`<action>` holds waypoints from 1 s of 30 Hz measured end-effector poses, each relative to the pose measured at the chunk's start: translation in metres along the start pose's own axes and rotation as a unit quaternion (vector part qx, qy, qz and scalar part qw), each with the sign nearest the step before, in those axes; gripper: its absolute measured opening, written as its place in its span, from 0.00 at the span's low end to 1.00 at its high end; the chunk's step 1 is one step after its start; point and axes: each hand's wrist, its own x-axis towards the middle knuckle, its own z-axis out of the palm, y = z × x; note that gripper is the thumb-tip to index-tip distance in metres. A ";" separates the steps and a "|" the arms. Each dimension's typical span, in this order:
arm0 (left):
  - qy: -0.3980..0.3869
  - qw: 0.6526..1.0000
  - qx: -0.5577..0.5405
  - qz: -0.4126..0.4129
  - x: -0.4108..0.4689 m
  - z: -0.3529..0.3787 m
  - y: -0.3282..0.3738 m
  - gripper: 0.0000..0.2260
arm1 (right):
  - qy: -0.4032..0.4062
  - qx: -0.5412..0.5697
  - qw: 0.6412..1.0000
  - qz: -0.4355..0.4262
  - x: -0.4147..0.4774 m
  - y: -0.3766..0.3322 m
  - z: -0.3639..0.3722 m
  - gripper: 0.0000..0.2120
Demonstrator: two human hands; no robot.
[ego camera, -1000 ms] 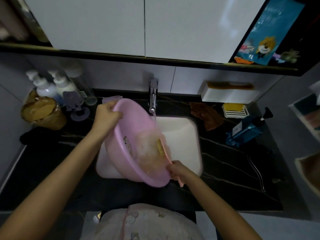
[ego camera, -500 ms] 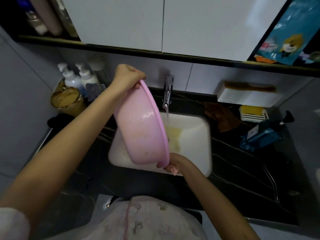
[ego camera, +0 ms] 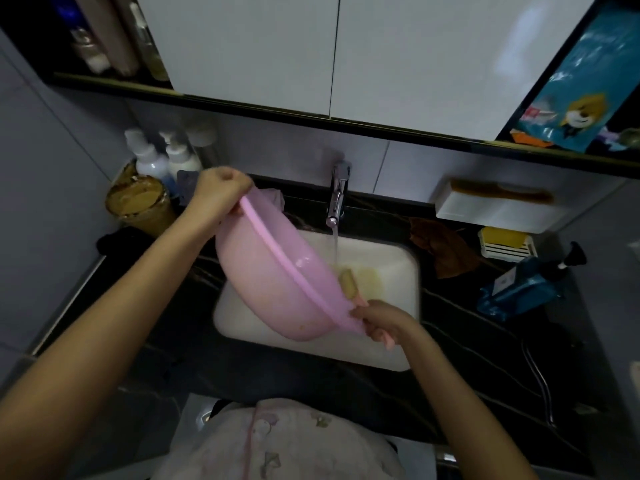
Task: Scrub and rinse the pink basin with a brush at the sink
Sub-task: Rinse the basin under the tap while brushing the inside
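The pink basin (ego camera: 277,282) is tipped on edge over the white sink (ego camera: 398,271), its outer side facing me and its opening turned toward the tap. My left hand (ego camera: 218,194) grips the basin's upper rim. My right hand (ego camera: 379,322) is at the lower rim, closed on the pink handle of the brush (ego camera: 349,284), whose yellowish bristles stick up past the rim. The chrome tap (ego camera: 337,194) runs a thin stream of water into the sink just beside the brush. The basin's inside is hidden.
Pump bottles (ego camera: 162,157) and a brown jar (ego camera: 142,206) stand at the back left on the black counter (ego camera: 485,358). A brown cloth (ego camera: 443,247), a yellow soap dish (ego camera: 507,242) and a blue dispenser (ego camera: 523,289) lie to the right. White cabinets hang overhead.
The basin went from tilted with its inside showing and the brush scrubbing in it to tipped on edge, back toward me. My left hand has since lowered the top rim a little.
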 end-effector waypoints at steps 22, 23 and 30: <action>-0.200 0.965 -0.039 -0.165 0.002 0.011 -0.085 0.21 | 0.200 0.204 0.957 -0.047 -0.059 0.021 -0.057 0.14; -0.215 0.962 -0.036 -0.164 0.005 0.012 -0.083 0.20 | 0.208 0.232 0.949 -0.050 -0.058 0.020 -0.057 0.15; -0.218 0.949 -0.111 -0.197 0.024 0.022 -0.080 0.15 | 0.131 0.360 0.923 0.011 -0.056 0.020 -0.054 0.20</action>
